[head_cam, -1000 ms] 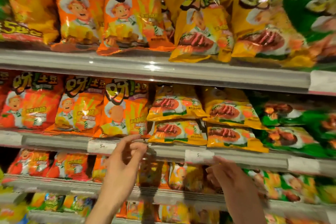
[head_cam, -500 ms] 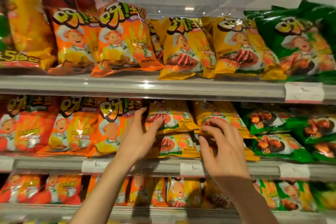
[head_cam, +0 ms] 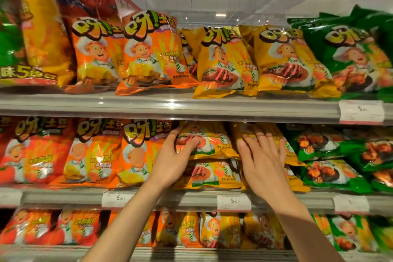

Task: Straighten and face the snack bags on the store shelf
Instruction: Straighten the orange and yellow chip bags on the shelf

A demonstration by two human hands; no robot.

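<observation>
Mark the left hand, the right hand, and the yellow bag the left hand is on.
left hand [head_cam: 170, 161], head view, back of the hand.
right hand [head_cam: 262, 164], head view, back of the hand.
yellow bag [head_cam: 214, 142], head view, its printed front right of the fingers.

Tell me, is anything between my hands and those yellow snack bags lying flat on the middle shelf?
Nothing visible. The left hand already grips the left yellow bag, and the right hand lies with straight fingers on the right yellow bag. The shelf edge sits below both.
</observation>
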